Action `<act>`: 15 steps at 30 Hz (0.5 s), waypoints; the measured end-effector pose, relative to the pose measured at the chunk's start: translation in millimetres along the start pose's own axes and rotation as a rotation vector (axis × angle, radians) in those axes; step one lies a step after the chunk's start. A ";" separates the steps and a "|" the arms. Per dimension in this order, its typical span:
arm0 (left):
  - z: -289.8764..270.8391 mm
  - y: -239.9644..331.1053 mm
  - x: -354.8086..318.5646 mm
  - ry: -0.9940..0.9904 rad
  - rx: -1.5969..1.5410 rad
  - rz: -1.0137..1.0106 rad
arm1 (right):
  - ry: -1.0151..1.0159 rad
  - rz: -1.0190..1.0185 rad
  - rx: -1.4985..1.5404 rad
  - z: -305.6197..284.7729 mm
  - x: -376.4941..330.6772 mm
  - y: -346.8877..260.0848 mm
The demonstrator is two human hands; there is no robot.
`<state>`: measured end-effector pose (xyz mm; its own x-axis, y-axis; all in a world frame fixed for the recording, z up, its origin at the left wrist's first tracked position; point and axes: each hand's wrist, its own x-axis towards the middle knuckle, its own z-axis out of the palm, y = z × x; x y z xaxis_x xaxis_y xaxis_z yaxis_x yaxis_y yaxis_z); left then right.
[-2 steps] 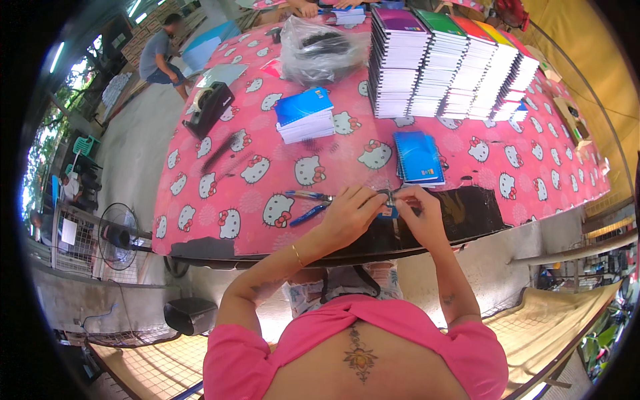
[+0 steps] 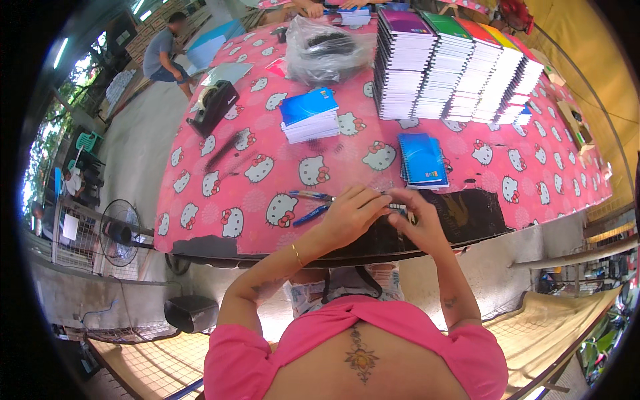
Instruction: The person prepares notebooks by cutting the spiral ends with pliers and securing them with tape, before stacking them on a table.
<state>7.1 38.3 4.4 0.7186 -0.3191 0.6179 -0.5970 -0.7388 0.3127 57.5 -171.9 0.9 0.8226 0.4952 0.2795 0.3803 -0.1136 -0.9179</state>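
At the table's front edge my two hands meet over a small notebook (image 2: 400, 209). Only a narrow pale and dark strip of it shows between my fingers; its blue cover was seen a moment ago. My left hand (image 2: 355, 212) has its fingers bent over the left side. Curled round the other side is my right hand (image 2: 420, 219), its thumb low. Beside my left hand lies a blue-handled tool (image 2: 311, 215) resembling pliers, its head covered by that hand. Just beyond my right hand are blue spiral notebooks (image 2: 423, 160), slightly fanned.
A short stack of blue notebooks (image 2: 309, 113) stands mid-table. Tall stacks of coloured spiral notebooks (image 2: 403, 67) rise at the back right. A clear plastic bag (image 2: 327, 50) holds dark items. A black tape dispenser (image 2: 213, 107) sits left. Another person's hands (image 2: 310, 9) are at the far edge.
My right hand has shifted and its fingers lie more over the notebook, closer to my left hand. Less of the blue cover shows. The view has moved slightly.
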 end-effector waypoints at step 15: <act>-54.7 -48.0 -43.4 -0.166 -0.381 -0.870 | 0.027 -0.272 -0.719 38.6 -33.7 33.5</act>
<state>-15.0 120.1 2.1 0.9881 0.1480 -0.0418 0.1141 -0.5236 0.8443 26.3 -159.2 -50.1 0.6675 0.5657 0.4842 0.7442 -0.5273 -0.4099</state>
